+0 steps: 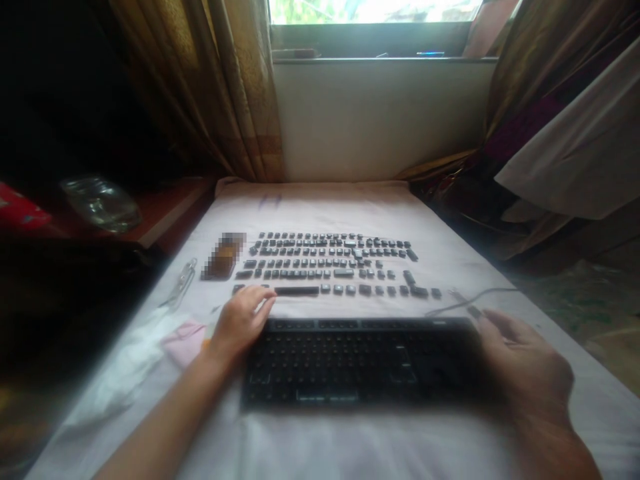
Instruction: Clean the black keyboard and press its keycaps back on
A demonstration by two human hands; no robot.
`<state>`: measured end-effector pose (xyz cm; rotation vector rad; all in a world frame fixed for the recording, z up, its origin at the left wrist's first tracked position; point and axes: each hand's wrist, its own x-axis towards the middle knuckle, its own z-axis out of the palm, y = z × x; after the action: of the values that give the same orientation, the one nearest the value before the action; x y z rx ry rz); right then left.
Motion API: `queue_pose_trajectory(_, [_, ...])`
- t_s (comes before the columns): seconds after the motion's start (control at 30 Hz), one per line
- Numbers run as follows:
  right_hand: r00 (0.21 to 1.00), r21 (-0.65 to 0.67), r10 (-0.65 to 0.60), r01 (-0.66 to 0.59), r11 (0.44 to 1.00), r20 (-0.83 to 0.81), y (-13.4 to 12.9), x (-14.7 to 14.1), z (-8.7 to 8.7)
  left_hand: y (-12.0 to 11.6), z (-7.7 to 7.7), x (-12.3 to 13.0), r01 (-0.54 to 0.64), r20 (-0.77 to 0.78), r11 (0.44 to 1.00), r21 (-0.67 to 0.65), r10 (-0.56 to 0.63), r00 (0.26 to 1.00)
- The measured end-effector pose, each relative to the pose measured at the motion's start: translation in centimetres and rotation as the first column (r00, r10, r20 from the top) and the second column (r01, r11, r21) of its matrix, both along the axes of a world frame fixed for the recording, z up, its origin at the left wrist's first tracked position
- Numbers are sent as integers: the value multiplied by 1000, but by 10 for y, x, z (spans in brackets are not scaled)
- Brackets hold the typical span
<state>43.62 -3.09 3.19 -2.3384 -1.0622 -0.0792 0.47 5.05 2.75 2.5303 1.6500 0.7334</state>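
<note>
A black keyboard with its keycaps off lies on the pale cloth before me. Beyond it, loose black keycaps are laid out in rows. My left hand reaches past the keyboard's left end, its thumb and index fingertip pinched at the left end of the long space bar keycap. Some keycaps beside it are hidden under that hand. By the keyboard's right end, my right hand is closed with a small dark object at its fingertips, too blurred to name.
A cable runs across the cloth at the right. Left of the keycaps lies a pixelated brown object, with a metal clip-like thing and a pink cloth nearer. A clear plastic container stands on the side shelf.
</note>
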Motion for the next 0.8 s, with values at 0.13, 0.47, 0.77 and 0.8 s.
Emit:
queue_pose_trajectory(0.13, [1000,-108,-27,26,994,-7,-16,9,-7,-40,-18,-12,-109,241,994,5,104,965])
queue_pose_trajectory(0.47, [999,-128,51,-51,990,-7,-11,-6,-9,-55,-31,-17,-209,436,953,-220,287,853])
queue_pose_trajectory(0.77, [984,-277,96,-50,959,152,23,32,-5,-51,-32,-25,-265,429,951,-157,308,849])
queue_pose_trajectory(0.8, [976,-282,143,-92,955,165,28,38,-8,-51,-32,-25,-269,421,951,-152,308,853])
